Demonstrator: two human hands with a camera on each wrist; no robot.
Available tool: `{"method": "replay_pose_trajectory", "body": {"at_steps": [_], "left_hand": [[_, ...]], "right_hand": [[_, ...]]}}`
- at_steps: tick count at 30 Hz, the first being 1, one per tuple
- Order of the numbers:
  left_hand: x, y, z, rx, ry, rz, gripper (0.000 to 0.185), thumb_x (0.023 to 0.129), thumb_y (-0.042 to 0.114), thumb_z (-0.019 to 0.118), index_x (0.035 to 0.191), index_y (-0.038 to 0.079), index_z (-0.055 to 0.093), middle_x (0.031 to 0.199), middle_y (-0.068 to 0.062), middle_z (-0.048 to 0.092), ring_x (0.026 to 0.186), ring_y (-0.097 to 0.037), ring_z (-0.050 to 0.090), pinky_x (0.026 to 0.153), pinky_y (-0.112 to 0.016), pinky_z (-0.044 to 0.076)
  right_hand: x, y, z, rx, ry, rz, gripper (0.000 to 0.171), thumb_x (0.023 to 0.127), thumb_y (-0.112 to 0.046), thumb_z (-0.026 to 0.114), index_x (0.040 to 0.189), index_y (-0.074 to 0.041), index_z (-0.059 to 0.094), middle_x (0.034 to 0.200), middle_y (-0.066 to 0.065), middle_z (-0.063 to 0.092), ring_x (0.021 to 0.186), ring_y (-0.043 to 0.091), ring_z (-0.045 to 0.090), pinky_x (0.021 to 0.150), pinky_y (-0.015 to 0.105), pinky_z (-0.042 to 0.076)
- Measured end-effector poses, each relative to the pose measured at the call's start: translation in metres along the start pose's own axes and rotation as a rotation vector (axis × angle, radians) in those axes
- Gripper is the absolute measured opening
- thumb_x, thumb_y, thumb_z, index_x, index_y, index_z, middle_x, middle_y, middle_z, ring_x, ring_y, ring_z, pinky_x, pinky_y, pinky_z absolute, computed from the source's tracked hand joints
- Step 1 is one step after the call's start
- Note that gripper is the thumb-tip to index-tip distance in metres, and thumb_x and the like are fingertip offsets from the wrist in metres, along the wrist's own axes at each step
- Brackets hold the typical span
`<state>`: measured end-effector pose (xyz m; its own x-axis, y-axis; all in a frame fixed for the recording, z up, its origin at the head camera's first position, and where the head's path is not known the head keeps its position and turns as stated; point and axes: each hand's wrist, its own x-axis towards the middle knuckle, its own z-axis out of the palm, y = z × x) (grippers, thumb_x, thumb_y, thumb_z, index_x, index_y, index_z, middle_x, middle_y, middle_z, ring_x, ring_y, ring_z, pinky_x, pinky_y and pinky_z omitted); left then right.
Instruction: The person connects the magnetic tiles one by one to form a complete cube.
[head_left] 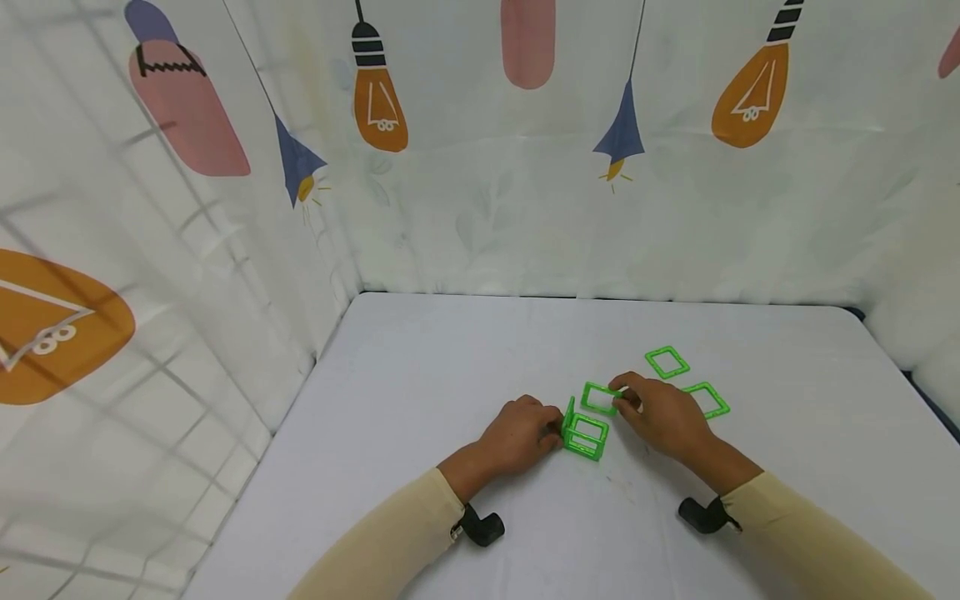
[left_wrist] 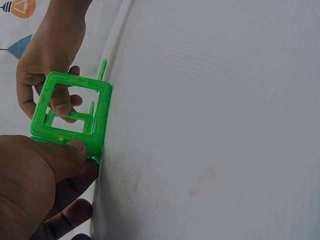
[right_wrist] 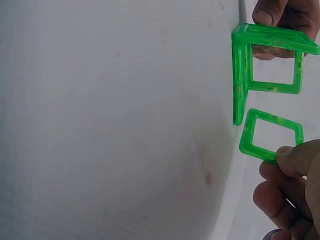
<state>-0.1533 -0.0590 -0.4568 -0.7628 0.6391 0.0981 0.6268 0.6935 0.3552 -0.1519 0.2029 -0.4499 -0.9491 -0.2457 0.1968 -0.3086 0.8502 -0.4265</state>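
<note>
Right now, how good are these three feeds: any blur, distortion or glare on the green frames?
Head view: wide-angle bend at the edges, even soft light, no glare; the green structure and two loose frames are small but sharp. Left wrist view: the left hand is close and soft, the structure crisp. Right wrist view: right-hand fingers blurred, the held frame clear, the table bright.

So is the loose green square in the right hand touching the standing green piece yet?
Apart. The right wrist view shows a thin gap between the loose square, pinched by the right hand, and the standing piece.
</note>
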Motion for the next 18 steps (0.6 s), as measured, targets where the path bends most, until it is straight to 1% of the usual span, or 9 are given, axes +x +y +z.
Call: {"method": "replay_pose_trajectory", "body": {"at_steps": [5, 7, 11, 18], "left_hand": [[0.0001, 0.0001, -0.0004, -0.001, 0.000, -0.001, 0.010, 0.096, 0.024, 0.075, 0.104, 0.022, 0.072, 0.097, 0.014, 0.069, 0.106, -0.012, 0.059, 0.090, -0.030, 0.047], [0.0002, -0.0002, -0.0004, -0.003, 0.000, -0.002, 0.010, 0.096, 0.024, 0.075, 0.105, 0.022, 0.072, 0.097, 0.014, 0.068, 0.106, -0.012, 0.059, 0.090, -0.030, 0.047], [0.0003, -0.0009, 0.0000, -0.005, 0.001, -0.001, 0.010, 0.096, 0.025, 0.075, 0.105, 0.022, 0.072, 0.097, 0.014, 0.068, 0.106, -0.012, 0.059, 0.091, -0.030, 0.047], [0.0003, -0.0013, 0.0004, -0.012, 0.003, -0.002, 0.010, 0.096, 0.025, 0.075, 0.105, 0.022, 0.072, 0.098, 0.014, 0.069, 0.106, -0.012, 0.059, 0.091, -0.030, 0.047]], "right_hand": [[-0.0010, -0.0026, 0.0000, 0.005, -0.018, 0.000, 0.024, 0.094, -0.019, 0.076, 0.117, -0.018, 0.068, 0.091, -0.002, 0.075, 0.054, 0.005, 0.050, 0.043, 0.029, 0.037], [-0.0014, -0.0032, 0.0001, 0.002, -0.025, -0.006, 0.025, 0.094, -0.018, 0.077, 0.117, -0.018, 0.068, 0.089, -0.004, 0.074, 0.055, 0.005, 0.050, 0.044, 0.029, 0.038], [-0.0020, -0.0036, 0.0011, 0.001, -0.036, -0.021, 0.025, 0.093, -0.018, 0.077, 0.116, -0.019, 0.068, 0.087, -0.007, 0.074, 0.061, 0.005, 0.053, 0.046, 0.028, 0.039], [-0.0022, -0.0033, 0.0030, 0.009, -0.044, -0.040, 0.025, 0.093, -0.018, 0.078, 0.116, -0.019, 0.068, 0.085, -0.009, 0.072, 0.060, 0.005, 0.051, 0.047, 0.028, 0.039]]}}
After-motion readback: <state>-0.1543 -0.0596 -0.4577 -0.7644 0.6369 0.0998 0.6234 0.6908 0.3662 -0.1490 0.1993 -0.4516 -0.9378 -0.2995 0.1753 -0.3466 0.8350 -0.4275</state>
